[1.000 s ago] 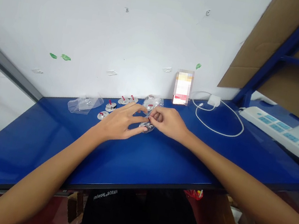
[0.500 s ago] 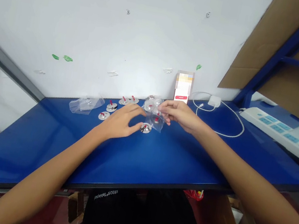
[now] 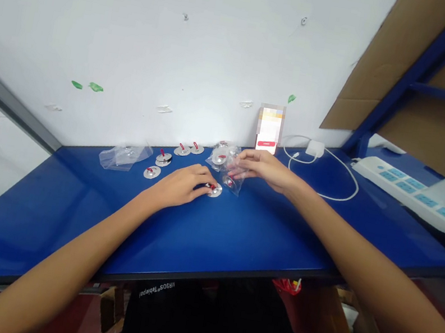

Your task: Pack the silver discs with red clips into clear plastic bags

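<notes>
My left hand is closed, its thumb and fingertips at the red loop of a round silver disc lying on the blue table. My right hand pinches a clear plastic bag, in which another disc with a red part shows. Just behind lies more clear plastic wrap with a silver disc in it. Left of my left hand are a single disc and a disc that looks stacked, both with red loops. Two more, a disc and its neighbour, sit near the wall.
A crumpled clear bag lies at the back left of the blue table. Against the white wall leans a phone with a lit screen. To the right are a white charger with its cable and a power strip.
My left hand has moved slightly right and its fingers have closed at the nearest disc's red loop. My right hand stays at the plastic bag. The view has shifted a little.
</notes>
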A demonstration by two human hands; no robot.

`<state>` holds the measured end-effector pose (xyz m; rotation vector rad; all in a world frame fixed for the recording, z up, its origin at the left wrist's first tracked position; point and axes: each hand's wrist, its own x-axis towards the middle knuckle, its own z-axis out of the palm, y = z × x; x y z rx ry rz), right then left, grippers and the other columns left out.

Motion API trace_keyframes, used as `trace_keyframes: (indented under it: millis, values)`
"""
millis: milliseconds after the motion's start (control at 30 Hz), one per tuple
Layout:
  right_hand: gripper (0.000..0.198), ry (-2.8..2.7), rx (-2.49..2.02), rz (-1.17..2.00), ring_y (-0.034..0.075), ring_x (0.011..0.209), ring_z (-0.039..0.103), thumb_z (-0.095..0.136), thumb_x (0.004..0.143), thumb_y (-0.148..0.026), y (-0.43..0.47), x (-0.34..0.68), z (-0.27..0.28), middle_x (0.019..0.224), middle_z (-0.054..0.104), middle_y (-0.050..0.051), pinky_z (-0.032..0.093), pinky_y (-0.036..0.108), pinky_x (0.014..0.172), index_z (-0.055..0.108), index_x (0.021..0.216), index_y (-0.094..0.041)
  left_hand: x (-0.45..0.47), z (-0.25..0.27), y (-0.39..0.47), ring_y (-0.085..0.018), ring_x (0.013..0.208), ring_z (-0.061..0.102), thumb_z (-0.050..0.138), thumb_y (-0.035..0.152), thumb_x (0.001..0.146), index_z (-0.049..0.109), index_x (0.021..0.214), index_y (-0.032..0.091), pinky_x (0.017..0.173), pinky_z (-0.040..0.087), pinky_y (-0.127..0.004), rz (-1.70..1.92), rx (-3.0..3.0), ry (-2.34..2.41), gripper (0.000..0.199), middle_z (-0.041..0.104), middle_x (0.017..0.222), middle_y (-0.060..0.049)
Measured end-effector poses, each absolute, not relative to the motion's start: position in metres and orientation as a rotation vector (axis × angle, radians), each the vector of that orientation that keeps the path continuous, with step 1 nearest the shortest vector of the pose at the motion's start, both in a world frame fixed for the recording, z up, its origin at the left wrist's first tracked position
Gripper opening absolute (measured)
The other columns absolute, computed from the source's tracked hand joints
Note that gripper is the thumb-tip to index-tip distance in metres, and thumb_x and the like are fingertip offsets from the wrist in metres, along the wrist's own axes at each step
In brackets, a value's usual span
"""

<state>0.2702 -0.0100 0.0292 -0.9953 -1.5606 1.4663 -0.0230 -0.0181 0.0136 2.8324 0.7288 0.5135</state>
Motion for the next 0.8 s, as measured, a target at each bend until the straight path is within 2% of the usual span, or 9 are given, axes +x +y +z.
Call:
trace_keyframes:
  millis: [200, 300, 433, 600, 700, 800]
  values:
    - [0.026, -1.647, -0.965, 1.536, 0.026, 0.103, 0.084, 0.085, 0.095, -0.043, -0.008, 0.278, 0.029, 0.113, 0.085, 0.013, 0.071, 0.044, 0.096, 0.073, 0.099, -0.020, -0.025, 0.018, -0.018, -0.025, 0.105, 0.074, 0.058, 0.032, 0.110, 0.077, 0.109, 0.025, 0.092, 0.060, -0.039, 0.591, 2.713, 0.752, 0.020, 0.076, 0.114, -0.008]
    - [0.029, -1.681, -0.953, 1.529, 0.027, 0.104, 0.084, 0.086, 0.095, -0.046, -0.012, 0.276, 0.032, 0.115, 0.085, 0.014, 0.072, 0.046, 0.095, 0.075, 0.100, -0.020, -0.023, 0.019, -0.018, -0.022, 0.098, 0.076, 0.059, 0.040, 0.110, 0.070, 0.108, 0.024, 0.083, 0.065, -0.036, 0.753, 2.345, 0.783, 0.019, 0.077, 0.118, -0.009]
    - [0.030, -1.699, -0.962, 1.510, 0.028, 0.104, 0.084, 0.087, 0.093, -0.046, -0.020, 0.271, 0.039, 0.115, 0.085, 0.015, 0.072, 0.046, 0.092, 0.075, 0.095, -0.019, -0.019, 0.017, -0.015, -0.023, 0.100, 0.080, 0.066, 0.049, 0.107, 0.060, 0.106, 0.021, 0.079, 0.070, -0.039, 0.895, 1.820, 0.725, 0.028, 0.075, 0.125, -0.013]
    - [0.033, -1.720, -0.950, 1.562, 0.029, 0.103, 0.084, 0.090, 0.089, -0.047, -0.025, 0.268, 0.043, 0.113, 0.086, 0.015, 0.072, 0.046, 0.091, 0.074, 0.094, -0.019, -0.018, 0.025, -0.017, -0.020, 0.087, 0.076, 0.087, 0.048, 0.092, 0.063, 0.098, 0.019, 0.072, 0.069, -0.035, 1.093, 1.720, 0.763, 0.038, 0.074, 0.101, -0.007]
    - [0.036, -1.753, -0.931, 1.659, 0.029, 0.107, 0.083, 0.089, 0.088, -0.050, -0.027, 0.266, 0.044, 0.115, 0.085, 0.015, 0.071, 0.044, 0.092, 0.073, 0.096, -0.019, -0.018, 0.036, -0.021, -0.020, 0.087, 0.075, 0.091, 0.045, 0.089, 0.067, 0.102, 0.019, 0.076, 0.068, -0.035, 1.196, 1.719, 0.752, 0.037, 0.075, 0.099, -0.006]
    - [0.034, -1.790, -0.914, 1.724, 0.029, 0.107, 0.083, 0.088, 0.089, -0.048, -0.035, 0.259, 0.046, 0.114, 0.085, 0.015, 0.071, 0.041, 0.092, 0.074, 0.097, -0.018, -0.015, 0.048, -0.029, -0.020, 0.094, 0.077, 0.094, 0.039, 0.087, 0.070, 0.109, 0.021, 0.089, 0.065, -0.035, 1.353, 1.716, 0.724, 0.037, 0.077, 0.101, -0.006]
